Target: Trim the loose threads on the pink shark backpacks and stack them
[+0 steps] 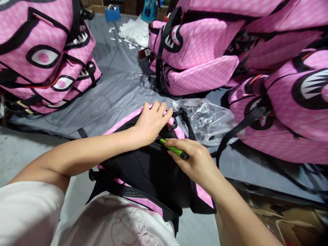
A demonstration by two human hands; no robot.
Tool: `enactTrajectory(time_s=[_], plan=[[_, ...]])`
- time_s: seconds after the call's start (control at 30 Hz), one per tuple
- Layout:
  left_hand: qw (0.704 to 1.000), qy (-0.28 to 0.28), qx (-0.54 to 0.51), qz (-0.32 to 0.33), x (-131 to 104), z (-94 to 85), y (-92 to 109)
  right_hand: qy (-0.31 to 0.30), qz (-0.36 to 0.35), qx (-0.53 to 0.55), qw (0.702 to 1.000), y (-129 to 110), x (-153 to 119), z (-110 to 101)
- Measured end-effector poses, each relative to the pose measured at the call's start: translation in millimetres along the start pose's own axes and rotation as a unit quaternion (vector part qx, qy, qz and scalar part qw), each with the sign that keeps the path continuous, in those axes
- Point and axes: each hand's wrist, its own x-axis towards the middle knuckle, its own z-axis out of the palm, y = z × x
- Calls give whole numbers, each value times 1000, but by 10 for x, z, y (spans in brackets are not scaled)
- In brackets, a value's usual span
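Note:
A black backpack [143, 167] with pink edging lies before me, partly on the table's edge and against my body. My left hand [152, 123] grips its upper edge, fingers curled over the pink rim and thumb side toward the right. In my right hand [194, 159] is a green pen-shaped tool [175, 149] with a black end. Its dark tip points at the black fabric just beside my left hand; whether it touches cannot be made out. A small dark buckle with a red bit sits by the rim, close to my left fingers.
Pink bags with eye and teeth prints are stacked at the left [43, 75], at the back [200, 44] and at the right [287, 136]. A clear plastic bag [207, 118] lies by the backpack. White scraps [134, 30] and a blue tape dispenser [112, 13] are farther back.

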Motion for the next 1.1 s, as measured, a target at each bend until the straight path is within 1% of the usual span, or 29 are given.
enactTrajectory(time_s=[0.2,0.3,0.37,0.43,0.5,0.57,0.67,0.77,0.83,0.93,1.03,1.1], plan=[[1000,-13,3,1,7,-34,22,0,10,-22,1000,-29,-3,3],[999,-37,-2,13,29,-91,-30,-11,13,-35,999,-24,-27,-24],[997,-66,-14,46,40,-150,-124,-19,17,-48,998,-9,-64,-46],[991,-111,-29,66,36,-217,-243,-13,15,-46,999,7,-110,-55],[985,-156,-41,56,14,-273,-340,7,11,-31,999,17,-151,-38],[983,-173,-40,35,-18,-302,-376,38,10,-5,999,14,-169,11],[987,-160,-18,20,-52,-294,-320,83,9,41,996,-4,-135,132],[989,-150,6,1,-54,-256,-238,105,14,91,990,-9,-54,274],[989,-146,15,-5,-47,-226,-222,117,17,114,986,3,-7,353],[991,-132,13,15,-45,-182,-262,138,14,122,983,33,20,426],[992,-116,2,40,-58,-164,-317,148,13,132,980,53,9,459],[992,-120,1,42,-63,-171,-335,150,12,141,978,52,12,477]])
